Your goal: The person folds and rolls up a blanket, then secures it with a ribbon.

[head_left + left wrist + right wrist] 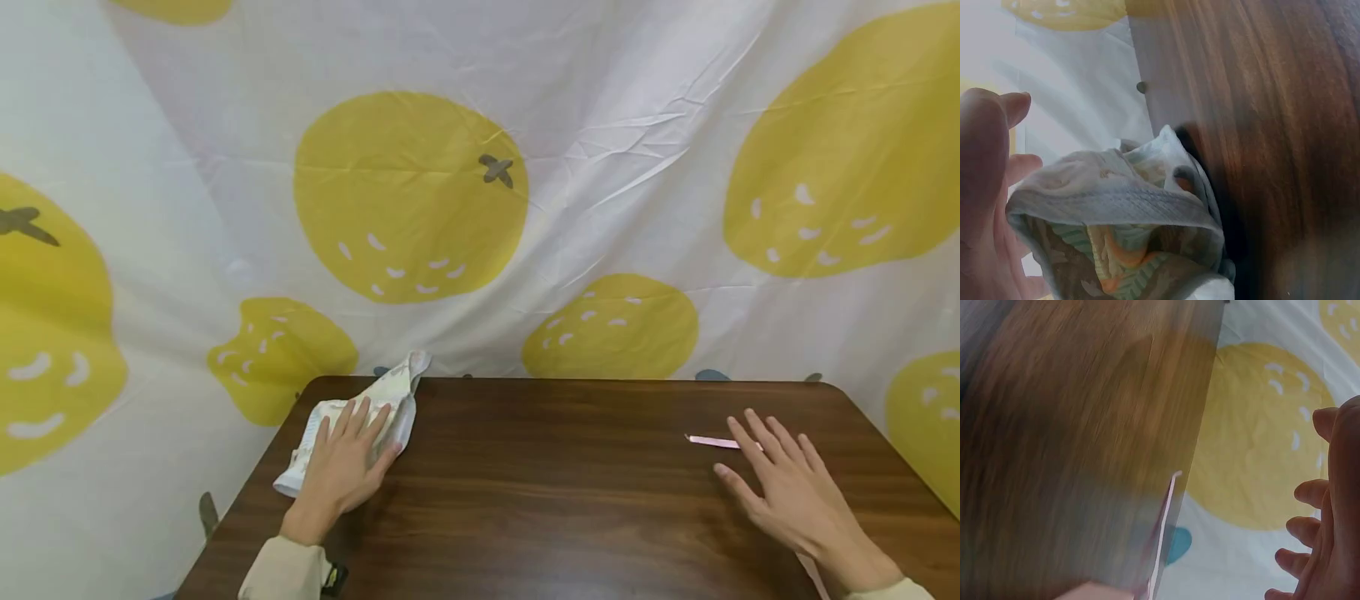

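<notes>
On the left of the table lies a pale, patterned cloth piece (401, 389) with a hemmed opening. My left hand (345, 462) is over it, fingers spread, covering its middle. From the left wrist, the cloth (1116, 203) gapes open, showing green leaf and orange prints inside; that hand's fingers (985, 187) are beside it, not curled round it. My right hand (798, 500) is spread above the right side of the table, with nothing gripped. Beneath it runs a thin pink strip (712, 441), partly hidden by the hand. The right wrist view shows the strip (1161, 540) near the table's edge.
The dark brown wooden table (540, 483) has rounded far corners. Right behind it hangs a white curtain (570, 217) printed with large yellow fruit. A dark band (334, 579) sits at my left wrist, by the light sleeve.
</notes>
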A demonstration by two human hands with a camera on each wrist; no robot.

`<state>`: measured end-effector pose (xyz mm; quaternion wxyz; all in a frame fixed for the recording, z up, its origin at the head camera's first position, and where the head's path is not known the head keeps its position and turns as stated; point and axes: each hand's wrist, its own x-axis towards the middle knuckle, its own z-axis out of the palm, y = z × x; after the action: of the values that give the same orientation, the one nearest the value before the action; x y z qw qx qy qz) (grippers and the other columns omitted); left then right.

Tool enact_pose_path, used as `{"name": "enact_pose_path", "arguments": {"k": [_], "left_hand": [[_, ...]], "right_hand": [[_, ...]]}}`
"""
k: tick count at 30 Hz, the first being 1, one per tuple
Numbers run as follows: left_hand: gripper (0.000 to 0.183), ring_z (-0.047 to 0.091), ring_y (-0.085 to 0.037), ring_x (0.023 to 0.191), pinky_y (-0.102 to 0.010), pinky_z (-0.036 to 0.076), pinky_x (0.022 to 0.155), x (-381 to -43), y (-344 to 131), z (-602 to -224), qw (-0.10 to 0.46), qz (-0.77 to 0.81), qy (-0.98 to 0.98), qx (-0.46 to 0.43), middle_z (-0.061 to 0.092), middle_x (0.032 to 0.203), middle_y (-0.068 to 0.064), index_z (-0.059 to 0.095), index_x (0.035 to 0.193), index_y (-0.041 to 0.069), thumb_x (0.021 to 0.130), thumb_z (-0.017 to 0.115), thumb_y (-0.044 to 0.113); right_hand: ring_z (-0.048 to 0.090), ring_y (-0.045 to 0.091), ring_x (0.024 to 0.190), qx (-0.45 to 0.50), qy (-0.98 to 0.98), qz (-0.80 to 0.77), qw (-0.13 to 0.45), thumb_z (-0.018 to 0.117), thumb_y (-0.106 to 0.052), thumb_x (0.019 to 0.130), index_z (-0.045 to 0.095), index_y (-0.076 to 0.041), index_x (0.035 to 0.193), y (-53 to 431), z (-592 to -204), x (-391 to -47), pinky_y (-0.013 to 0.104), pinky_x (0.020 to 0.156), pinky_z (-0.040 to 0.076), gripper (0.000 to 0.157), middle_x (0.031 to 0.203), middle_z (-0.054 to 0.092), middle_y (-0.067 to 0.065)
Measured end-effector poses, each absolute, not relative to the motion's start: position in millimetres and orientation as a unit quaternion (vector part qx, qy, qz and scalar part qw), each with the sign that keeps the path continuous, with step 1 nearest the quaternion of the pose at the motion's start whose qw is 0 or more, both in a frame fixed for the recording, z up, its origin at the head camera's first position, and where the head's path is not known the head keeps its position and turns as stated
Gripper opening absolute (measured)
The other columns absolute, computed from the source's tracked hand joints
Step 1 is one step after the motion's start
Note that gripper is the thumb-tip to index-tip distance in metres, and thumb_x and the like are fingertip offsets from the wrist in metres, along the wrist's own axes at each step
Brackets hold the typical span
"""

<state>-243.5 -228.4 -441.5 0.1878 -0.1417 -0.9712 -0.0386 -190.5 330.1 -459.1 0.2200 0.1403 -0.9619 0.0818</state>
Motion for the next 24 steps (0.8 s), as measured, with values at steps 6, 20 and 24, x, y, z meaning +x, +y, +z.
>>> {"name": "enact_pose_path", "arguments": {"k": [6, 20, 24], "left_hand": [[0.061, 0.031, -0.035, 0.134, -0.061, 0.023, 0.104, -241, -234, -445, 0.195, -0.036, -0.97, -0.142, 0.039, 0.144, -0.015, 0.044, 0.14, 0.019, 0.091, 0.044, 0.056], [0.068, 0.045, -0.035, 0.123, -0.06, 0.036, 0.093, -226, -256, -442, 0.192, -0.077, -0.967, -0.151, 0.051, 0.133, -0.016, 0.048, 0.137, 0.016, 0.083, 0.058, 0.057], [0.074, 0.042, -0.036, 0.126, -0.061, 0.033, 0.095, -219, -264, -442, 0.185, -0.077, -0.966, -0.162, 0.05, 0.135, -0.016, 0.048, 0.136, 0.017, 0.077, 0.064, 0.059]], "right_hand": [[0.009, 0.027, 0.143, 0.174, -0.95, 0.082, 0.245, 0.056, -0.042, 0.09, 0.026, -0.016, 0.148, 308, -462, -198, 0.043, 0.114, -0.006, 0.071, 0.151, 0.027, 0.015], [0.048, 0.038, 0.119, 0.254, -0.924, 0.198, 0.204, 0.063, -0.039, 0.087, 0.044, -0.011, 0.139, 221, -464, -216, 0.056, 0.094, 0.037, 0.062, 0.138, 0.046, 0.017], [0.051, 0.035, 0.117, 0.29, -0.914, 0.209, 0.192, 0.063, -0.039, 0.087, 0.046, -0.01, 0.137, 190, -467, -222, 0.054, 0.092, 0.042, 0.06, 0.136, 0.049, 0.015]]}}
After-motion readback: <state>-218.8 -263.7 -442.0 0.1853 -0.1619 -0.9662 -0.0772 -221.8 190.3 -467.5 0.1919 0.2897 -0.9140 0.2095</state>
